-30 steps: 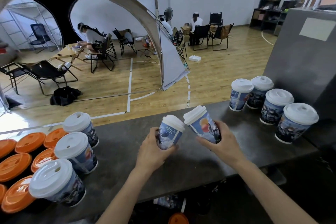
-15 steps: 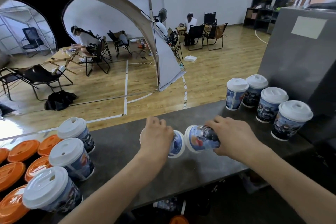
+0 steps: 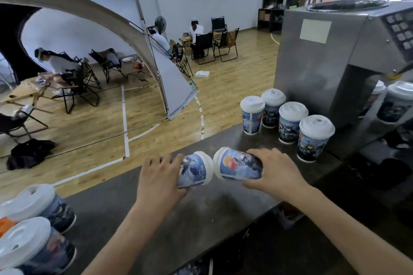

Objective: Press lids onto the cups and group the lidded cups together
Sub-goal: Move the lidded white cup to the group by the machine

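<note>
While both cups are lying tipped on their sides over the middle of the dark bench (image 3: 125, 212), the left hand (image 3: 159, 178) is gripping the left cup (image 3: 194, 171) by its base end, its fingers (image 3: 156, 161) curling over the cup wall and the thumb tucking underneath. The right hand (image 3: 276, 174) is gripping the right cup (image 3: 240, 165) the same way, with fingers wrapping over the top and the thumb running below. The white lids are pointing toward each other and appear to be touching rim to rim between the hands. Whether the cups are resting on the bench or hanging just above it, I cannot tell.

To the right, four lidded cups (image 3: 288, 118) are standing upright in a close cluster just beside the steel machine (image 3: 312, 67), and two more lidded cups (image 3: 395, 105) are sitting in its recess. At the near left corner, other lidded cups (image 3: 29, 203) are standing with a sliver of orange lid (image 3: 5, 223) showing beside them. Every lid is hiding what its cup holds.

Bare bench is stretching between the left corner group and the hands, and the far edge is running close behind the held cups.
</note>
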The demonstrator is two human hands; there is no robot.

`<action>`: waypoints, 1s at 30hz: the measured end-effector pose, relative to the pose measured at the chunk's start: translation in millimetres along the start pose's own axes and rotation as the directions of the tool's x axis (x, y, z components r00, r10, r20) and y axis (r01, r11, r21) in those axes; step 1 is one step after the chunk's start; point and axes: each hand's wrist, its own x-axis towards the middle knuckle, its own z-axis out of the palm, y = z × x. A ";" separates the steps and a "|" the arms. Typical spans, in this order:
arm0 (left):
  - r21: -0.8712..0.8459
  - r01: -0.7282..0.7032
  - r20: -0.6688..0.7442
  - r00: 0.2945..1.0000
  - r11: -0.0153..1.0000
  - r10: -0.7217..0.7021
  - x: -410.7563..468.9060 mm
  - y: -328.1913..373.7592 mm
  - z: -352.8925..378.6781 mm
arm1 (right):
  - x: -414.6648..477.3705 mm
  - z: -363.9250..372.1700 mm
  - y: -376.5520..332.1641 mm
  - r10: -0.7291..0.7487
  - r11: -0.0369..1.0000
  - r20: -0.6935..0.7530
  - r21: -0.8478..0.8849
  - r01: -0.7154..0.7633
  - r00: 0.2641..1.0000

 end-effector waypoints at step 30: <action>-0.986 0.100 0.078 0.985 0.137 -0.155 185.8 227.5 108.3 | 22.8 99.6 138.1 0.403 0.673 -0.372 0.740 0.005 0.836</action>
